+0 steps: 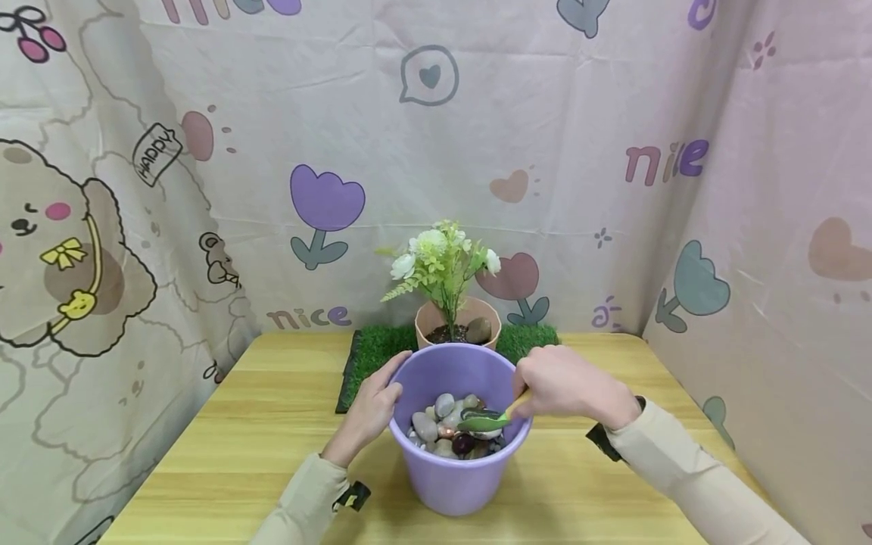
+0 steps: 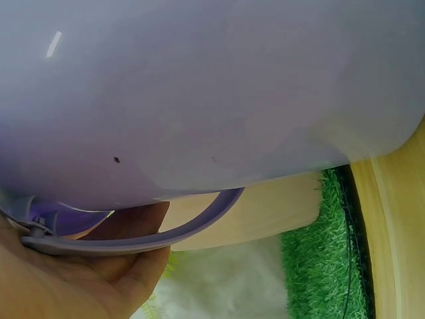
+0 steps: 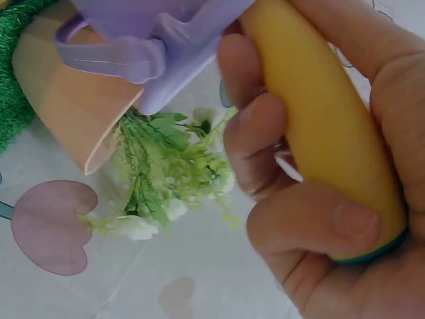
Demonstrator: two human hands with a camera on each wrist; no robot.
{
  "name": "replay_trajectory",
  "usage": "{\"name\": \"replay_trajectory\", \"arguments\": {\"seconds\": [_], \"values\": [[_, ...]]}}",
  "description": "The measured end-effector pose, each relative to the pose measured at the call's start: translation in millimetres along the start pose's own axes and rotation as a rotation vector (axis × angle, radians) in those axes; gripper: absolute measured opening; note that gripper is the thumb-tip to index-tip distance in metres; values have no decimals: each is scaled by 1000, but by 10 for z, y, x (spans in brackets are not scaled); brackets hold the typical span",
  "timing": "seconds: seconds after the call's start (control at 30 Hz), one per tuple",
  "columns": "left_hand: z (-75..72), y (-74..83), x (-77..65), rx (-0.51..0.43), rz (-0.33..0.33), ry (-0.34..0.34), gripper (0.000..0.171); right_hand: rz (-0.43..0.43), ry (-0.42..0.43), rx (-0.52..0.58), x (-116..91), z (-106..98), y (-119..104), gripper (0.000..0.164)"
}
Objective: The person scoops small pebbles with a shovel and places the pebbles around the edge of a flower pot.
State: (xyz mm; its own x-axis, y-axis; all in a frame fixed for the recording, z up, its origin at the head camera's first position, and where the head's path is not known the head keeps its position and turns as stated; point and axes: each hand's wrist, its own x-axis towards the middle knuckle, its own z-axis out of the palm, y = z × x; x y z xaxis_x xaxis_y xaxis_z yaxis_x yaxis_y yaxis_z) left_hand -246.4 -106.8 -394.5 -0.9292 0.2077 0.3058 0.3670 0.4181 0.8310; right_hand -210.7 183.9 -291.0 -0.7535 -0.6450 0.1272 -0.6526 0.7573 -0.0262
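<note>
A purple bucket [image 1: 456,481] with smooth stones [image 1: 425,428] at its bottom stands on the table in the head view. My left hand [image 1: 371,409] grips its left rim, and in the left wrist view the fingers wrap the edge near the bucket's handle [image 2: 199,222]. My right hand [image 1: 568,382] reaches over the right rim, curled round the yellow handle of a small trowel [image 3: 319,113]. The trowel's green blade [image 1: 482,425] is down among the stones, with a dark stone [image 1: 478,413] on or just behind it.
Behind the bucket, a peach flowerpot [image 1: 493,327] holds white flowers [image 1: 431,244], dark soil and a brown stone [image 1: 479,330]. It stands on a green turf mat [image 1: 381,344] on the wooden table [image 1: 272,424]. Printed cloth [image 1: 436,151] hangs at the back and sides.
</note>
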Motion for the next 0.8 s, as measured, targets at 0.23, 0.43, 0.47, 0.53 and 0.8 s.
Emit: {"name": "replay_trajectory", "arguments": {"seconds": [0.23, 0.43, 0.47, 0.53, 0.8], "values": [[-13, 15, 6, -8, -1, -1, 62, 10, 112, -137, -4, 53, -86, 26], [-20, 13, 4, -11, -9, 2, 62, 24, 189, -215, -21, 99, -125, 29], [-19, 12, 2, -11, -9, 2, 62, 25, 197, -220, -23, 104, -129, 29], [-16, 11, 1, -9, -7, 0, 62, 33, 211, -234, -24, 118, -139, 29], [2, -7, 6, -22, -5, -3, 62, 59, 288, -328, 41, 233, -117, 34]]}}
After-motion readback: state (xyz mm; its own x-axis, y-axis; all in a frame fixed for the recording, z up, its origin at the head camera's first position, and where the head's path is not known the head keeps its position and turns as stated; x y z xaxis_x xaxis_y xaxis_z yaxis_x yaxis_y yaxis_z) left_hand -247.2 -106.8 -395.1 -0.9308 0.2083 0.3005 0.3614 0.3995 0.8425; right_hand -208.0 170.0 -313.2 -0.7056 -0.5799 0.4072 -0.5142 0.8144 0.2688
